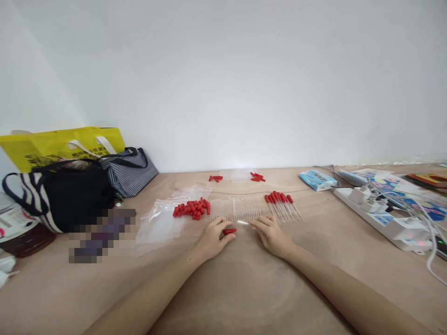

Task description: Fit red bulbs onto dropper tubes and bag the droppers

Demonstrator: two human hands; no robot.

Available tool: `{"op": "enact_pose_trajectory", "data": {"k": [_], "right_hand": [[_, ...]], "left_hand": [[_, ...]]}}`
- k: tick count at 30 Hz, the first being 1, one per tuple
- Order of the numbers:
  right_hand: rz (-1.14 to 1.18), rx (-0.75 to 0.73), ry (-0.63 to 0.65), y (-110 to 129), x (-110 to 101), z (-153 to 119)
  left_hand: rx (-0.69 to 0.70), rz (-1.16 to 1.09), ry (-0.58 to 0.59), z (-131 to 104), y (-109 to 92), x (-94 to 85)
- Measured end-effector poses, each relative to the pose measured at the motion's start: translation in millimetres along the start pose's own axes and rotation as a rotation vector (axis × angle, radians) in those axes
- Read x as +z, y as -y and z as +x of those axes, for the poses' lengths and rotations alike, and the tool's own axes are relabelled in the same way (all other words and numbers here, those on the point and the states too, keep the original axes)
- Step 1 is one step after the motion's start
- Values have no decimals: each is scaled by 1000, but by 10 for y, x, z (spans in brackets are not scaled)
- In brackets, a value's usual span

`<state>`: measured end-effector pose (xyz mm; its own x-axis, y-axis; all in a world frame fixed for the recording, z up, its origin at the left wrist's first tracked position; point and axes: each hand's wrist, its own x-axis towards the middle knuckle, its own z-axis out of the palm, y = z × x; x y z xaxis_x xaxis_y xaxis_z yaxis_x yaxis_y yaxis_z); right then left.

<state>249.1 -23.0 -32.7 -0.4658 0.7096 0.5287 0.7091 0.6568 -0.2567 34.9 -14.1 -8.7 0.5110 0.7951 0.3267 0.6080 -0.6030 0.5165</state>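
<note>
Between the thumb and fingers of my left hand is a red rubber dropper bulb, lying sideways. My right hand pinches the end of a clear glass dropper tube, which points left toward the other hand. The bulb and the tube are apart. Just beyond both hands lies a row of bare glass tubes. To its left is a pile of loose red bulbs. Several droppers with red bulbs fitted lie side by side to the right of the row.
Clear plastic bags lie left of the bulbs. Smaller groups of red bulbs and tubes sit near the wall. A blue tissue pack and a white power strip with cables are right. Black and striped bags stand left.
</note>
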Motion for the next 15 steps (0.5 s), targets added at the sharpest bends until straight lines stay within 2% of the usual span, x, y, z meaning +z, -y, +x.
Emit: {"op": "enact_pose_trajectory", "data": {"k": [8,15], "right_hand": [[146,88,3,52,-42,27],[160,57,31,76,12,21]], "left_hand": [[-47,-38,-52,6,2,-1],[-64,-45,-47,-1,35,11]]}}
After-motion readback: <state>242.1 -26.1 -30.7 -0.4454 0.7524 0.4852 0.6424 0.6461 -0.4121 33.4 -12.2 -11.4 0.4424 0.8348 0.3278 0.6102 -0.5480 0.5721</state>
